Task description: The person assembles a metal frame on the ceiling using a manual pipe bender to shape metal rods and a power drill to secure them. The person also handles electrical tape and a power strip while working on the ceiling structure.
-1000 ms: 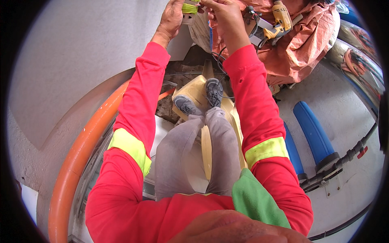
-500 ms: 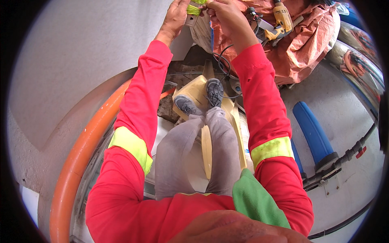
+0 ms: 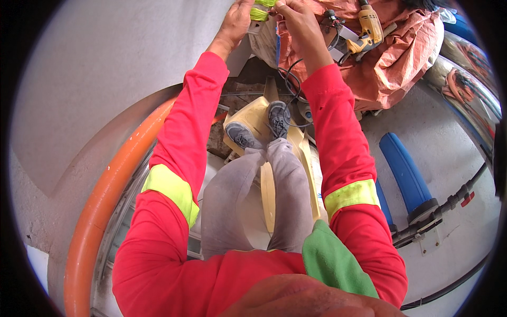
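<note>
At the top edge my left hand [image 3: 235, 26] is closed round a small pale piece wound with bright yellow-green string [image 3: 259, 14]. Just to its right, my right hand [image 3: 300, 25] has thumb and fingers pinched together by the end of the winding, where a bit of the string shows. The frame's edge cuts off the top of the string and part of both hands. Below and right of my right hand, a black cable [image 3: 288, 79] hangs in loops.
A yellow power drill [image 3: 371, 26] lies on an orange tarpaulin [image 3: 391, 74] at the upper right. My shoes stand on a yellow plastic step [image 3: 248, 113]. An orange pipe [image 3: 105, 195] curves along the left. Blue filter housings [image 3: 404, 166] with black piping stand at the right.
Both hands have shifted slightly right, and my right hand sits a little lower. The pale piece has tilted, showing less of its face. Each hand keeps its grip.
</note>
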Action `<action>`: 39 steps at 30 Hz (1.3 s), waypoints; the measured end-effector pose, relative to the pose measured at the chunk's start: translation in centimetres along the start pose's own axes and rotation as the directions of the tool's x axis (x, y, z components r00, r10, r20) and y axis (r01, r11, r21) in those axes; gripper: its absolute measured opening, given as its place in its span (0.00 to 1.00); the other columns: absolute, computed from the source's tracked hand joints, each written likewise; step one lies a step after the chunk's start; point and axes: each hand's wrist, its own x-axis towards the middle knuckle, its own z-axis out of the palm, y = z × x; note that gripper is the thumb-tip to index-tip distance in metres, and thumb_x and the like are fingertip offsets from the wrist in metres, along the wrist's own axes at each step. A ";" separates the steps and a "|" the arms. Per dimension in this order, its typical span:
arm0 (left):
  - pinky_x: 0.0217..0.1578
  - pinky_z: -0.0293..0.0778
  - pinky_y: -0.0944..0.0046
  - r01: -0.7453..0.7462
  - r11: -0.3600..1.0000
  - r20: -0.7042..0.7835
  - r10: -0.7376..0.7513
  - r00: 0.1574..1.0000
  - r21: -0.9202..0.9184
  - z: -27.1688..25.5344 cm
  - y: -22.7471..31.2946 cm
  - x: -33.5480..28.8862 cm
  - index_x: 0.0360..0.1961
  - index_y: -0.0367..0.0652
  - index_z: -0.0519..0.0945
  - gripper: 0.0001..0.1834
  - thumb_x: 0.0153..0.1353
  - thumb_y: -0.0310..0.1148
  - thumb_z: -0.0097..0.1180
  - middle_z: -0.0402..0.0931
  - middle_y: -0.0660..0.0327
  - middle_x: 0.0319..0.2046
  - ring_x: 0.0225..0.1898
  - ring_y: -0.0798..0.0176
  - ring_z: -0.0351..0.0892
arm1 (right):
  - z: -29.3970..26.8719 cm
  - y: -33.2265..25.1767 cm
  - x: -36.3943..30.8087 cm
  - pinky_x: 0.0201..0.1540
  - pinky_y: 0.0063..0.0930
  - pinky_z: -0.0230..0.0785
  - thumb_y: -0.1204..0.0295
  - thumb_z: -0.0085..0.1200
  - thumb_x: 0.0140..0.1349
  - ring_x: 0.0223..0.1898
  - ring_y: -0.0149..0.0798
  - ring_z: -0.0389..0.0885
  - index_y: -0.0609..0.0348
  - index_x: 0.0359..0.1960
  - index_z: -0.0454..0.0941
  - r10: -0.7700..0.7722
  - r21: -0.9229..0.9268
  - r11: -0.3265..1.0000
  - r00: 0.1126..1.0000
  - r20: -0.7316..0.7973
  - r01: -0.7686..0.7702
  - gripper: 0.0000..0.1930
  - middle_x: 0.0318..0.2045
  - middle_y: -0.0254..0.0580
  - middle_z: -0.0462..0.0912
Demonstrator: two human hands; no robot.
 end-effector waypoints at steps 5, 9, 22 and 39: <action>0.41 0.77 0.67 -0.096 0.981 0.077 0.084 0.993 0.171 0.0 0.4 0.3 0.54 0.38 0.80 0.32 0.79 0.56 0.34 0.83 0.61 0.39 0.37 0.67 0.81 | 1.1 -0.4 -1.5 0.32 0.26 0.65 0.69 0.50 0.71 0.28 0.27 0.71 0.63 0.32 0.74 -0.244 -0.139 0.966 0.949 -0.200 0.219 0.11 0.25 0.32 0.73; 0.47 0.75 0.64 -0.183 0.935 0.163 0.138 0.977 0.303 0.0 0.7 0.2 0.56 0.38 0.79 0.32 0.79 0.56 0.34 0.83 0.58 0.43 0.43 0.63 0.81 | 1.2 -2.0 -2.1 0.33 0.28 0.66 0.69 0.50 0.71 0.28 0.29 0.71 0.64 0.32 0.73 -0.196 -0.091 0.979 0.961 -0.195 0.182 0.11 0.25 0.35 0.72; 0.51 0.79 0.59 -0.387 0.316 0.406 0.005 0.914 0.866 1.9 0.6 -0.1 0.63 0.34 0.71 0.39 0.68 0.60 0.56 0.80 0.49 0.53 0.50 0.51 0.83 | 0.0 -4.1 3.2 0.42 0.50 0.72 0.68 0.54 0.65 0.37 0.60 0.80 0.61 0.34 0.75 -0.579 -0.828 0.435 0.814 0.044 0.354 0.09 0.31 0.58 0.79; 0.29 0.78 0.65 0.232 0.956 0.440 -0.132 0.888 -0.182 1.2 3.0 -1.8 0.48 0.46 0.81 0.43 0.70 0.73 0.27 0.84 0.58 0.27 0.25 0.64 0.82 | -2.6 0.6 1.7 0.52 0.36 0.80 0.68 0.50 0.73 0.48 0.39 0.85 0.58 0.73 0.63 -0.158 0.658 0.661 0.790 0.592 -0.361 0.28 0.52 0.46 0.83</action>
